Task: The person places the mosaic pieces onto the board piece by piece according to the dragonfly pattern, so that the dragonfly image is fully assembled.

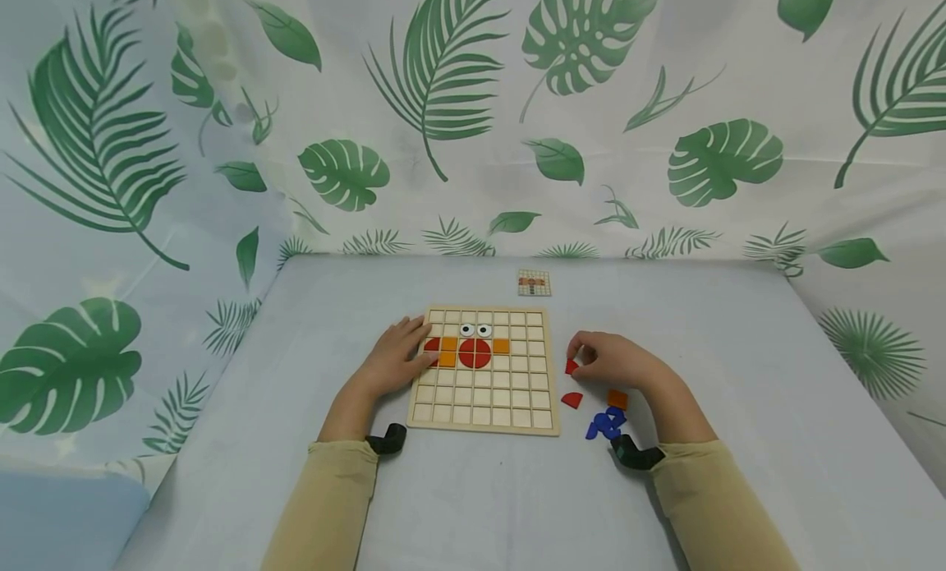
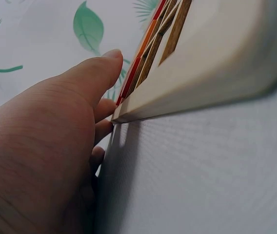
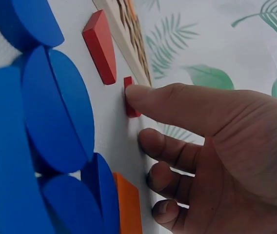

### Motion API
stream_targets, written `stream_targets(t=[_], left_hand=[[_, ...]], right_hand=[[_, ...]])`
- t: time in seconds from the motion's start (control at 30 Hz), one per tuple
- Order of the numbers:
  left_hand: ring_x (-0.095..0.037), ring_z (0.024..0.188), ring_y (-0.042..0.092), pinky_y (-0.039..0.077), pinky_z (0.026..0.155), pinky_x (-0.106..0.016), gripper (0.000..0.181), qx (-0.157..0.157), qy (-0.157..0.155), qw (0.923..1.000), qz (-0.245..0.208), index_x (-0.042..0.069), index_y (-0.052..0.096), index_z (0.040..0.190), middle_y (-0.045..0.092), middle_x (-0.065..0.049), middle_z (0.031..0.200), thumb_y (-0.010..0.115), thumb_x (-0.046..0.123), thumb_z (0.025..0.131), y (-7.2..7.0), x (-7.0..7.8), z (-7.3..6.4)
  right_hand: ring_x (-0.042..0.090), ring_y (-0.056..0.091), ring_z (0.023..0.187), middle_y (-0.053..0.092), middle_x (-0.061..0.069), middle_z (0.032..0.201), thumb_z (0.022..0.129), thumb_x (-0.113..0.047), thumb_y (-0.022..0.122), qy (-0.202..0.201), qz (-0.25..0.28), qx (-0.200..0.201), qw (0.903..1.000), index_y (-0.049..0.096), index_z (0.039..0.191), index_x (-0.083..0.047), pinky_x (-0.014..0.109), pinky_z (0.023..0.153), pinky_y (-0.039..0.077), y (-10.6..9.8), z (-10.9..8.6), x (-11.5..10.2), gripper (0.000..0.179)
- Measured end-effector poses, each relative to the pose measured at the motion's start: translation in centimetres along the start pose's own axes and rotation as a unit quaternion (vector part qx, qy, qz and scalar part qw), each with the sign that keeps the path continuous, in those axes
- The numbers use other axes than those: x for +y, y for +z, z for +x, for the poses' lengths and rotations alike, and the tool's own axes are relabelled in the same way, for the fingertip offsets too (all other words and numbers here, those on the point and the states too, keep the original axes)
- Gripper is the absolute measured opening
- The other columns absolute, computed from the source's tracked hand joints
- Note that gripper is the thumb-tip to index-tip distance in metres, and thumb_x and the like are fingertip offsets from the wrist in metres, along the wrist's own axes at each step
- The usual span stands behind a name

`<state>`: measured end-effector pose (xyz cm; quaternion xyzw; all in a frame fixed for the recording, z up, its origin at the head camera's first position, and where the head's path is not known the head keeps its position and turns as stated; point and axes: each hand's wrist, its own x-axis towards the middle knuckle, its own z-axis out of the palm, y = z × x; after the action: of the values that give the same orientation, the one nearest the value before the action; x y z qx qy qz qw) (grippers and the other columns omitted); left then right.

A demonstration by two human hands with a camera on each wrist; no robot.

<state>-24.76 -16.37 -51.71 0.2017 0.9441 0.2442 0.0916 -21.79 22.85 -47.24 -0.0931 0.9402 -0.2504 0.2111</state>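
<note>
Head view: the pinched red piece (image 1: 571, 367) is on the bench side just right of the board (image 1: 480, 396)
Right hand (image 1: 609, 359): pinches that piece, so it is nearer
Left hand (image 1: 395, 357): loose fingers rest on the board's left edge
Long way of piece: fingers hide it, cannot tell
Edges: a thin strip of bench (image 1: 480, 505) before the board's right edge
Room: bare squares on the board's right side

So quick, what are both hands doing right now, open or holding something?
Left hand: open, resting at the wooden board's left edge.
Right hand: closed, pinching a red piece.
</note>
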Motion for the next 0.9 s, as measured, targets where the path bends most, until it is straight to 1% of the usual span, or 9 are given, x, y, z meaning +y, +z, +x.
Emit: stream_targets(t=[0.1, 0.27, 0.4, 0.57, 0.63, 0.73, 0.9], left_hand=[[-0.031, 0.155, 0.011, 0.006, 0.128, -0.049, 0.066, 0.000, -0.002, 1.0000, -0.002, 0.014, 0.032, 0.156, 0.023, -0.007, 0.165, 0.051, 0.046, 0.101, 0.01, 0.00, 0.01], [-0.031, 0.155, 0.011, 0.006, 0.128, -0.048, 0.067, 0.000, -0.002, 1.0000, -0.005, 0.014, 0.032, 0.156, 0.023, -0.007, 0.165, 0.051, 0.046, 0.101, 0.01, 0.00, 0.03], [-0.031, 0.155, 0.011, 0.006, 0.128, -0.049, 0.067, 0.002, 0.000, 1.0000, -0.006, 0.013, 0.033, 0.156, 0.023, -0.007, 0.165, 0.052, 0.046, 0.101, 0.07, -0.07, 0.04], [-0.031, 0.155, 0.011, 0.006, 0.128, -0.049, 0.067, 0.003, 0.002, 1.0000, -0.007, 0.014, 0.033, 0.156, 0.023, -0.007, 0.165, 0.052, 0.046, 0.101, 0.08, -0.12, 0.07], [-0.031, 0.155, 0.011, 0.007, 0.128, -0.049, 0.067, 0.004, 0.003, 1.0000, -0.008, 0.013, 0.033, 0.156, 0.024, -0.008, 0.165, 0.052, 0.046, 0.101, 0.01, -0.06, 0.03], [-0.032, 0.155, 0.012, 0.007, 0.128, -0.049, 0.066, 0.004, 0.003, 1.0000, -0.006, 0.013, 0.033, 0.155, 0.024, -0.008, 0.165, 0.051, 0.046, 0.101, -0.06, 0.08, -0.04], [-0.033, 0.154, 0.013, 0.008, 0.127, -0.050, 0.066, 0.005, 0.003, 1.0000, -0.008, 0.012, 0.034, 0.155, 0.025, -0.009, 0.164, 0.052, 0.045, 0.101, -0.17, 0.37, -0.21]], right_hand=[[0.021, 0.054, 0.087, 0.061, 0.004, 0.093, 0.089, -0.024, 0.073, 0.001, -0.003, 0.001, 1.0000, 0.062, 0.108, -0.019, 0.031, 0.073, 0.051, 0.01, 0.08, 0.03, 0.022], [0.022, 0.054, 0.089, 0.062, 0.005, 0.095, 0.088, -0.025, 0.074, -0.002, -0.004, 0.006, 1.0000, 0.062, 0.108, -0.017, 0.034, 0.077, 0.052, 0.07, 0.25, -0.13, 0.024], [0.022, 0.054, 0.089, 0.061, 0.004, 0.093, 0.088, -0.021, 0.073, -0.006, -0.003, 0.011, 0.9999, 0.063, 0.105, -0.015, 0.033, 0.075, 0.052, 0.24, 0.35, -0.40, 0.020], [0.022, 0.053, 0.090, 0.061, 0.004, 0.094, 0.089, -0.018, 0.071, -0.009, -0.009, 0.016, 0.9998, 0.064, 0.103, -0.014, 0.035, 0.079, 0.053, 0.23, 0.29, -0.61, 0.017], [0.022, 0.053, 0.089, 0.061, 0.003, 0.093, 0.089, -0.018, 0.071, -0.011, -0.010, 0.016, 0.9998, 0.064, 0.103, -0.014, 0.034, 0.079, 0.053, 0.19, 0.28, -0.64, 0.016], [0.021, 0.053, 0.087, 0.060, 0.004, 0.092, 0.088, -0.018, 0.071, -0.014, -0.008, 0.016, 0.9997, 0.064, 0.102, -0.013, 0.031, 0.074, 0.052, 0.10, 0.25, -0.66, 0.016], [0.021, 0.053, 0.086, 0.061, 0.004, 0.092, 0.087, -0.017, 0.070, -0.024, -0.012, 0.027, 0.9993, 0.064, 0.101, -0.013, 0.029, 0.071, 0.050, -0.33, 0.15, -0.84, 0.015]])
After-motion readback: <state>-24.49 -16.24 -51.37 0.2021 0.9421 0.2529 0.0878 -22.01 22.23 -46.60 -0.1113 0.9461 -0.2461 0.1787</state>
